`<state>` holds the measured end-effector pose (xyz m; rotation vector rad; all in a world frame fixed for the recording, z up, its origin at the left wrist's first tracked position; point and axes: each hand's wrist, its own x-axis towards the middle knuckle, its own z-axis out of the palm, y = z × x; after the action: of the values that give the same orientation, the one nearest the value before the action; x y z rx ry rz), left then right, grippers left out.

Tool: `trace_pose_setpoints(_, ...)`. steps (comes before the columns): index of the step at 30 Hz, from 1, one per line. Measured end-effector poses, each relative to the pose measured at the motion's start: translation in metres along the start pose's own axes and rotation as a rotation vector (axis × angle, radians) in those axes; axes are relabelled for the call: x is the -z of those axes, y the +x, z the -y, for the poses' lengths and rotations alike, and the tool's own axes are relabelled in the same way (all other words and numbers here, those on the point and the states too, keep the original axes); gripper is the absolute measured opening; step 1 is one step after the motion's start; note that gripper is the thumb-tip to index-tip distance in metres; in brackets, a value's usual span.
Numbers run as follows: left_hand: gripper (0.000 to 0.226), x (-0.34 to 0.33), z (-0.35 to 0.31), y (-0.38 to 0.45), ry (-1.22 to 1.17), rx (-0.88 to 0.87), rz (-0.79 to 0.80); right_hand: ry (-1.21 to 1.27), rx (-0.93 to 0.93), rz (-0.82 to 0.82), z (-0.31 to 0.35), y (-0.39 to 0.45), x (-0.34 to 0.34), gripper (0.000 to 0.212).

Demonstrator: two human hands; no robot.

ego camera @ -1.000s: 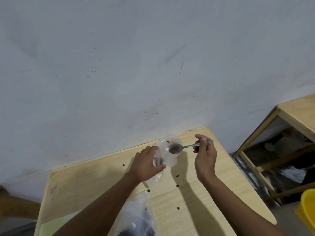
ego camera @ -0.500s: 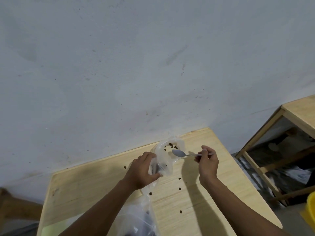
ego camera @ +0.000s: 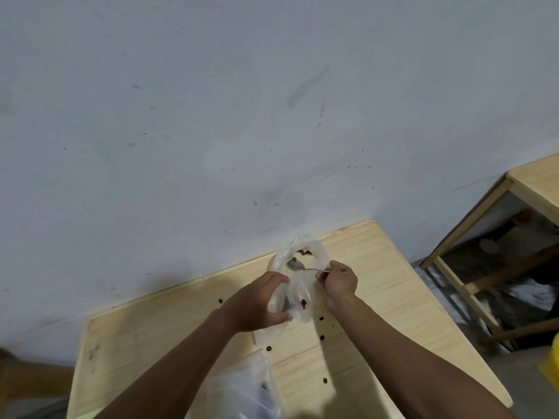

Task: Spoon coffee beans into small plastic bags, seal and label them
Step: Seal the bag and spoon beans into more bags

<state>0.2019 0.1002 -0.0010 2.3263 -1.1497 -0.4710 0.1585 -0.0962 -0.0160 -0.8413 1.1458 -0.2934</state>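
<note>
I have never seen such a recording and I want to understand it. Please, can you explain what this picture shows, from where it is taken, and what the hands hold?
There is no machine here. A person wears a wide-angle camera on the head, so you look forward and down at their own two bare arms. The left hand holds a small clear bag open above a wooden table. The right hand pinches the handle of a metal spoon, whose bowl is inside the bag's mouth. A few coffee beans lie in the bag, and loose beans are scattered on the table. A larger plastic bag lies near the bottom edge. Behind is a grey wall; at the right stands another wooden frame.
</note>
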Motion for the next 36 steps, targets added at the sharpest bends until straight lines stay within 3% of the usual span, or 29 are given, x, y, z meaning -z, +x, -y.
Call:
trace_pose_setpoints(11,0.077,-0.004,-0.001,-0.014,-0.035,-0.008,-0.085,0.257,-0.009,-0.102,-0.003,0.006,0.003,0.02)
trace_pose_setpoints(18,0.074,-0.006,-0.001,-0.01,0.017,-0.015,-0.138,0.17,0.067,0.045,-0.005,0.006,0.013,0.022)
trace_pose_setpoints(22,0.072,-0.006,-0.004,-0.003,0.023,0.1,-0.17,0.138,0.111,0.08,-0.003,0.0,0.021,0.023)
trace_pose_setpoints(28,0.071,-0.009,-0.007,-0.002,0.023,0.202,-0.171,0.081,0.187,0.063,0.009,-0.013,0.037,0.021)
trace_pose_setpoints(36,0.072,-0.011,-0.012,-0.003,0.088,0.212,-0.166,0.022,0.399,0.037,0.033,-0.036,0.05,0.025)
